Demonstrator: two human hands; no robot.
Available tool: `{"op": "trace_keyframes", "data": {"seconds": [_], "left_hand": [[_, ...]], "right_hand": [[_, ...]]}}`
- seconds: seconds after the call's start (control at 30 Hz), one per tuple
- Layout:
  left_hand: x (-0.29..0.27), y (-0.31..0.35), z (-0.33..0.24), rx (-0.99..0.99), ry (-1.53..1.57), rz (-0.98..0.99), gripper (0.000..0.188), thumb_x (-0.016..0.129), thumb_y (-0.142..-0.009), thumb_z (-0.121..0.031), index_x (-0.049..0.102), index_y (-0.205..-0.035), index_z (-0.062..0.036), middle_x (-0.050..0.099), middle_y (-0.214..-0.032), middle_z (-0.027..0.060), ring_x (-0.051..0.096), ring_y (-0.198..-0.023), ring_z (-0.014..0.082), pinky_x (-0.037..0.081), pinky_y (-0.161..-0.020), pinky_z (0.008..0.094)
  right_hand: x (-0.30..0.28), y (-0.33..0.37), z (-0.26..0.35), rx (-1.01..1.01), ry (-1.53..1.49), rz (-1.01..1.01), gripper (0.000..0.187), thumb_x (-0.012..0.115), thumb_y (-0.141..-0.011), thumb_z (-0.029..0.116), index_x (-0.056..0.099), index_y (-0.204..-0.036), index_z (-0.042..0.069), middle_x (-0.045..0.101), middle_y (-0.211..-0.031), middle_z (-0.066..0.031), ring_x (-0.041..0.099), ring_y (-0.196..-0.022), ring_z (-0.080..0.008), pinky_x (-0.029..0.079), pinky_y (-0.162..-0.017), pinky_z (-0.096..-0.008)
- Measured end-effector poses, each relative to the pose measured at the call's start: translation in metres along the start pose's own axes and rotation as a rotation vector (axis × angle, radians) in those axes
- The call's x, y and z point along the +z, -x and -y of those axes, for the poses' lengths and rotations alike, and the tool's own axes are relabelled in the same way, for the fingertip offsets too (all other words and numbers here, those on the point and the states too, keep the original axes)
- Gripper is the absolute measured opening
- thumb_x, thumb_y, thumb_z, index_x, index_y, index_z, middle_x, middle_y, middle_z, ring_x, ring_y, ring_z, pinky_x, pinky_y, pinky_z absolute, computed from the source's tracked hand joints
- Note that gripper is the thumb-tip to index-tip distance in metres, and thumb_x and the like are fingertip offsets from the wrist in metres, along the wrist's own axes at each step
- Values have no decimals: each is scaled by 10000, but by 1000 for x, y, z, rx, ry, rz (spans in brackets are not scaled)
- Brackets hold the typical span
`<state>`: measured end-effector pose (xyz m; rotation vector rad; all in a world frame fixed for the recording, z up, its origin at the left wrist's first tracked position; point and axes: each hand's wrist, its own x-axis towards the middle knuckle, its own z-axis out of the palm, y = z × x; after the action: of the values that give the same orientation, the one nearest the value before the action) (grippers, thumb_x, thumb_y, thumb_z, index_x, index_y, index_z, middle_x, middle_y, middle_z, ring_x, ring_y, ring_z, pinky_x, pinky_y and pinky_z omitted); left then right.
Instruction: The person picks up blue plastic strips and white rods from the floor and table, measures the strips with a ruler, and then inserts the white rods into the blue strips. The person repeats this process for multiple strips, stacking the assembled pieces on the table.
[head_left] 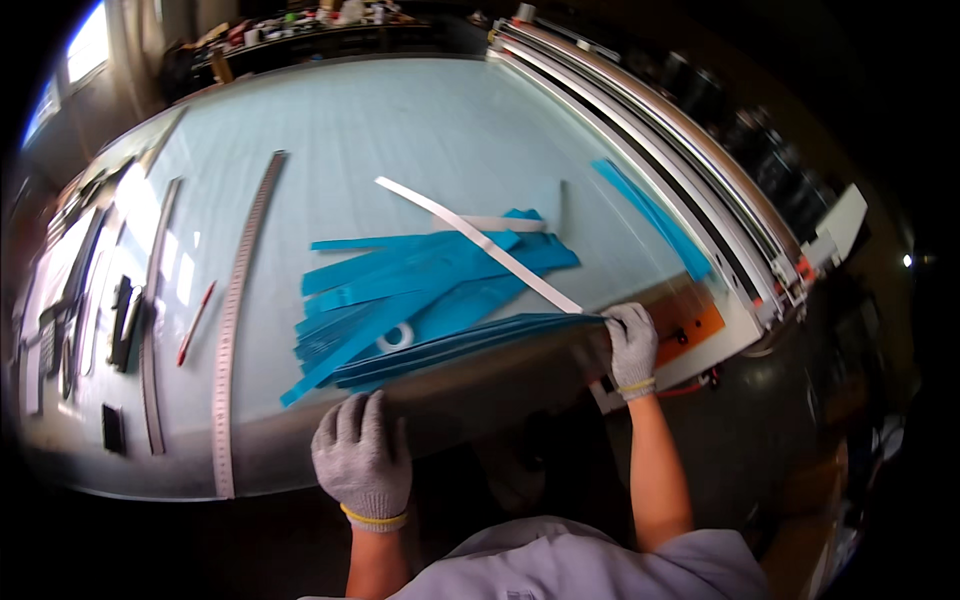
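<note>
Right hand (pixel 631 345) pinches, fingers closed, right end of blue strip bundle (pixel 470 338) along table's (pixel 400 120) near edge; left hand (pixel 363 455) half-curled near bundle's left end, hold cannot be told; loose blue strips (pixel 385 284) lie farther.

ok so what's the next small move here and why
Probably bring the left hand onto the left end of the near strips. The right hand has its grip on their right end only, and the left fingertips look close to the other end, though whether they already touch is unclear.
</note>
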<state>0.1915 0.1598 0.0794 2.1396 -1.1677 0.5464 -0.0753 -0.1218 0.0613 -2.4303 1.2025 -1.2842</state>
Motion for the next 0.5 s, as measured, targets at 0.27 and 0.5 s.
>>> {"op": "trace_keyframes", "data": {"seconds": [0.27,0.5], "left_hand": [[5,-1,-4,23,-40,107,417,751,-812,-185,718,-1216,-89,677,-1307,92,603,-1205,366,461,-1052,475],[6,-5,-5,2,-144,227,543,751,-826,-190,649,-1354,-117,591,-1474,92,527,-1346,384,398,-1144,494]], "right_hand": [[-3,4,-8,-27,18,-35,67,674,-880,71,710,-910,23,675,-920,-132,640,-924,-354,508,-855,-440],[-1,0,-8,4,-27,-28,75,686,-888,91,727,-921,38,677,-925,-122,647,-918,-351,517,-849,-431]]}}
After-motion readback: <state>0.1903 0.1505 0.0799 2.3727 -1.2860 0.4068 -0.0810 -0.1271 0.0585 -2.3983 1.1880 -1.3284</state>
